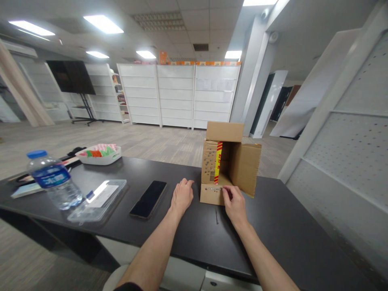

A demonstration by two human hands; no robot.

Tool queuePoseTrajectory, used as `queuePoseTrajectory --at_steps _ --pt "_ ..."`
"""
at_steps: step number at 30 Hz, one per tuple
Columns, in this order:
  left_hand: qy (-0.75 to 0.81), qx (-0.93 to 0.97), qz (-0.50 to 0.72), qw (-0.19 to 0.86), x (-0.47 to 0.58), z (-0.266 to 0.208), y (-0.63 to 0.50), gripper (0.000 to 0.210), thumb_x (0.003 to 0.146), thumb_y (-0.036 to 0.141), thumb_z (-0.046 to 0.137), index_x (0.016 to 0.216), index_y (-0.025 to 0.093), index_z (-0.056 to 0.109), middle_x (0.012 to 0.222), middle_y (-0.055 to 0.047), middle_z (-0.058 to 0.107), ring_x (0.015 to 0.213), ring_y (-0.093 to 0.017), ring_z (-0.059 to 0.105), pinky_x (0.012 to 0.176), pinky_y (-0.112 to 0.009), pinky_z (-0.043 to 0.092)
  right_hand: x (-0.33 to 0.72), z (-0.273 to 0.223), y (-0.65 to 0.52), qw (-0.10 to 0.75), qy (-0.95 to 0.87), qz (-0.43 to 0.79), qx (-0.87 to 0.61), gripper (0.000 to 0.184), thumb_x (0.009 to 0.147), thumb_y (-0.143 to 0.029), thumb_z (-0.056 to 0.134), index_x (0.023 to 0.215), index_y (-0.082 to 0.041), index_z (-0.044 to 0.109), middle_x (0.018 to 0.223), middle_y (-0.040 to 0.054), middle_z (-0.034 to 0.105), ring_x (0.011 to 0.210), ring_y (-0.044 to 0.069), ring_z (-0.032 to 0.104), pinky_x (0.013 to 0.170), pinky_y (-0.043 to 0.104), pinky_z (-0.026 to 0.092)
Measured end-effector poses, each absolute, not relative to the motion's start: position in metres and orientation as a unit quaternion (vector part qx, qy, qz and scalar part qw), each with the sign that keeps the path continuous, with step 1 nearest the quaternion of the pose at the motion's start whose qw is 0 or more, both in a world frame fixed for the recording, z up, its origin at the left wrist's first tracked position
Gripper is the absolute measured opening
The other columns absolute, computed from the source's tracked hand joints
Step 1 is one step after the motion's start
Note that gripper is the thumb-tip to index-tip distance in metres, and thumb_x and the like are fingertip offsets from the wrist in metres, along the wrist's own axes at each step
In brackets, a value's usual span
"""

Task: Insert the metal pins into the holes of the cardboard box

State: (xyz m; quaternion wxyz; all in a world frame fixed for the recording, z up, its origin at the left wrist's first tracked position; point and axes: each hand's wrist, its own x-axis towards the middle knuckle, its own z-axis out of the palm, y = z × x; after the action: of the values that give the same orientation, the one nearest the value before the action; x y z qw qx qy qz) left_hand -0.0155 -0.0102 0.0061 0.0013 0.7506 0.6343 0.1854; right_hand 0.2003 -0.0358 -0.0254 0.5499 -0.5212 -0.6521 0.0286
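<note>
An open cardboard box (222,131) stands on its side on the dark table, its opening facing me. Small round metallic pieces run in a row along its lower flap (209,197). More small dark round spots dot the left flap (207,163), beside yellow and red tape. My right hand (235,204) is at the lower flap's upper right edge, thumb and forefinger pinched by the row's end; whatever is between them is too small to make out. My left hand (182,195) rests loosely on the table left of the box, holding nothing, fingers bent. A thin dark metal pin (216,216) lies before the box.
Left of my left hand lies a black phone (148,199). Farther left are a clear plastic case (101,202), a water bottle (56,180) and a white basket (100,159) of colourful items. A white perforated panel (348,161) borders the table's right side.
</note>
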Motion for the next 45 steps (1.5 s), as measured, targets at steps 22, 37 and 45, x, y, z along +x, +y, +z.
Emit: queuePoseTrajectory --at_steps 22,37,45 --pt "0.634 0.750 0.191 0.001 -0.0158 0.0041 -0.0082 0.040 0.093 0.012 0.038 0.125 0.022 0.061 0.108 -0.008 0.060 0.099 -0.018 0.062 0.091 -0.030 0.045 0.2032 -0.0287 -0.0349 0.512 -0.662 0.004 -0.548 0.025 0.095 -0.031 0.047 0.093 -0.020 0.069 0.087 0.0079 0.065 0.082 0.024 0.060 0.074 0.037 0.047" --pt "0.629 0.751 0.201 -0.003 -0.0166 0.0002 -0.0073 0.040 0.094 0.013 0.038 0.125 0.023 0.061 0.107 -0.008 0.060 0.097 -0.018 0.062 0.091 -0.030 0.045 0.2028 -0.0280 -0.0350 0.506 -0.667 0.002 -0.547 0.019 0.092 -0.027 0.047 0.087 -0.021 0.064 0.084 0.0065 0.064 0.080 0.023 0.059 0.073 0.035 0.045" --pt "0.630 0.751 0.197 -0.009 -0.0171 -0.0006 -0.0064 0.040 0.094 0.013 0.039 0.124 0.023 0.062 0.108 -0.007 0.060 0.096 -0.018 0.062 0.089 -0.030 0.046 0.2025 -0.0261 -0.0368 0.488 -0.666 0.004 -0.564 0.021 0.091 -0.027 0.046 0.088 -0.019 0.065 0.086 0.0079 0.067 0.084 0.024 0.060 0.079 0.036 0.045"
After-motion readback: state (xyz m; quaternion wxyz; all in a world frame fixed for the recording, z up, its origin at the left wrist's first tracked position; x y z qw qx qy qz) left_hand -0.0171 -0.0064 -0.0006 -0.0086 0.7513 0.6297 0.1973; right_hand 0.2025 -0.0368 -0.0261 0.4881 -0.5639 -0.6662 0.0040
